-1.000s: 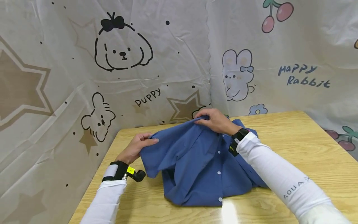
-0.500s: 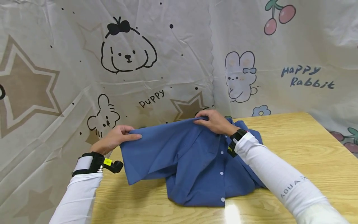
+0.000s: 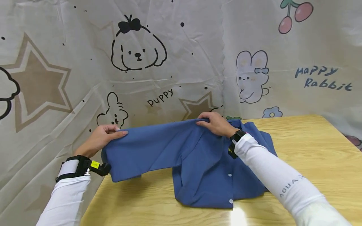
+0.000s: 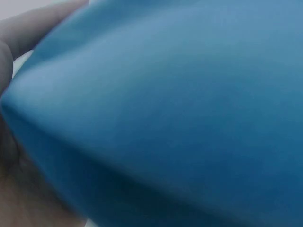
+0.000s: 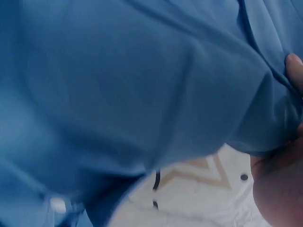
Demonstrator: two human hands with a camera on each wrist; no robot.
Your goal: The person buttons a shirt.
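A blue button-front shirt (image 3: 203, 175) lies partly on the table, its short sleeve (image 3: 147, 146) stretched out to the left above the surface. My left hand (image 3: 99, 139) pinches the top edge of the sleeve near its cuff, thumb in front. At the shoulder, my right hand (image 3: 216, 124) pinches the cloth between thumb and fingers. The left wrist view is mostly filled by the blurred sleeve (image 4: 180, 104), with part of the hand (image 4: 23, 189) at the left edge. Cloth (image 5: 132, 85) covers much of the right wrist view, fingers at its right edge.
The wooden table (image 3: 311, 157) extends to the right and in front of the shirt. Behind and to the left hangs a pale curtain (image 3: 181, 62) printed with cartoon animals, stars and cherries. White buttons (image 3: 231, 201) run down the shirt front.
My left hand has moved left and slightly up, drawing the sleeve out straight. My right hand keeps its grip at the shoulder. The head view has shifted a little.
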